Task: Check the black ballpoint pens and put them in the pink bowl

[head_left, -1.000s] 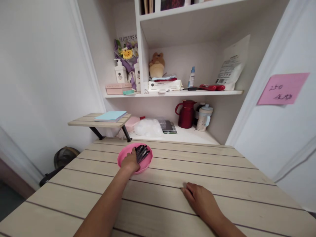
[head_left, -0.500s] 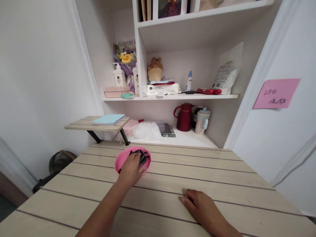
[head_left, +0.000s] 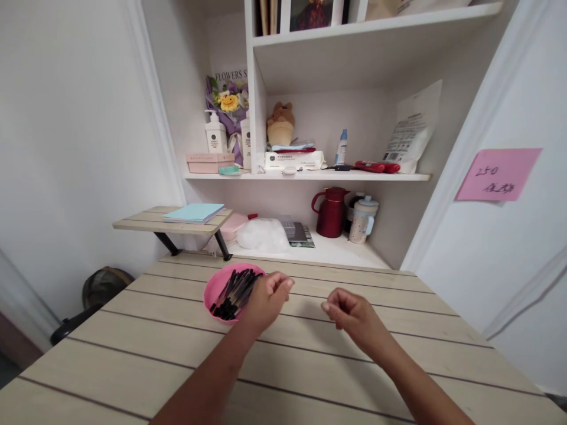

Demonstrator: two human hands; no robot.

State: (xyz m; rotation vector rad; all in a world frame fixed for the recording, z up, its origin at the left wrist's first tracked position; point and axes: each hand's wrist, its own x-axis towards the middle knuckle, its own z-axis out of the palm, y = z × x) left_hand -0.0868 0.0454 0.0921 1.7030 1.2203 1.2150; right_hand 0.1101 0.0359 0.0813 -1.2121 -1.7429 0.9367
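Lower centre of frame: two forearms entering from the bottom edge, meeting above the wooden table (head_left: 398,348). Left hand (head_left: 266,298) raised just off the planks, fingers curled in toward the thumb, tips pinched nearly closed; whether anything thin is held between them cannot be told. Right hand (head_left: 349,313) likewise lifted, fingers folded loosely inward, tips turned toward the left hand, a clear gap between the two; nothing visible in its grasp. Posture of both suggests readiness to pass or work on something small between fingertips, judged from pose only.

Just left of the left hand, touching or nearly touching its knuckles: pink bowl (head_left: 215,289), resting flat on the table. Inside, a bundle of dark pens (head_left: 234,289), lying roughly parallel, slanted, tips toward the bowl's lower left. Bowl evidently serving to keep the sticks gathered and within reach of the left hand.

Farther back, left of centre: small folding desk (head_left: 146,223) carrying a light blue notebook (head_left: 195,211), set clear of the work surface. Behind the table, lower shelf with red jug (head_left: 332,211) and pale cup (head_left: 363,218), side by side. Upper shelf beyond: lotion bottles, boxes, a plush toy, a flower bouquet at upper left. Right of frame: pink note (head_left: 498,175) stuck on the white wall.
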